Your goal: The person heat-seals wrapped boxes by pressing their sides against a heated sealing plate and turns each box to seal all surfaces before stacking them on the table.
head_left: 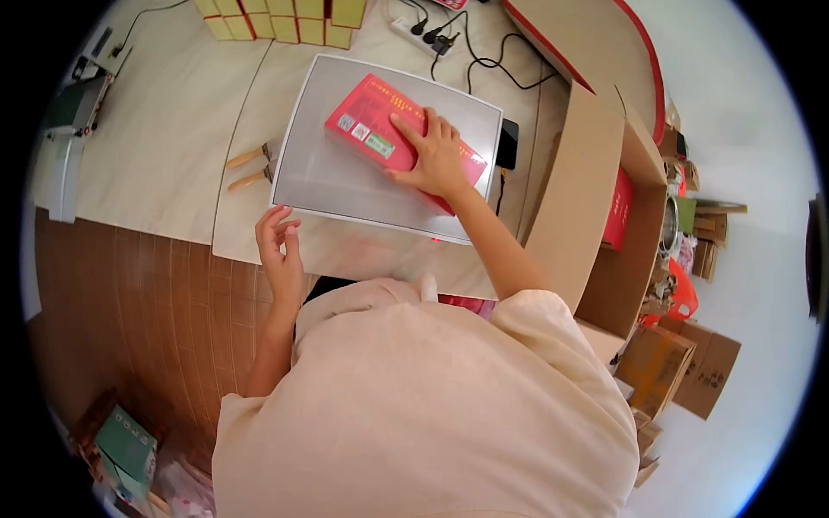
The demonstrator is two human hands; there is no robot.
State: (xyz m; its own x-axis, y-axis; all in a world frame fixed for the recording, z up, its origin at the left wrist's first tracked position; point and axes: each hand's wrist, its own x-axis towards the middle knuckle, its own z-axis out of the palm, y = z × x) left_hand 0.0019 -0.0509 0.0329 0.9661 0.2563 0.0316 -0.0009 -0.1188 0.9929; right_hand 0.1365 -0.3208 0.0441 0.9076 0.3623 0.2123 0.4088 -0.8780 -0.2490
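Your right hand (439, 155) spreads over a red box (367, 104) on the tray (304, 168), table's (173, 129) front edge; grip unclear. Left hand (278, 250) loose, empty. Another box (617, 211) already in carton (574, 164); this one out.

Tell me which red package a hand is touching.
The red package on the grey panel, under the right hand; the other red package sits untouched inside the open cardboard box.

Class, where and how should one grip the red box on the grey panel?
Come from above and grip opposite long sides near the middle, I'd suggest: the red box lies flat, longer than wide, its underside against the grey panel.
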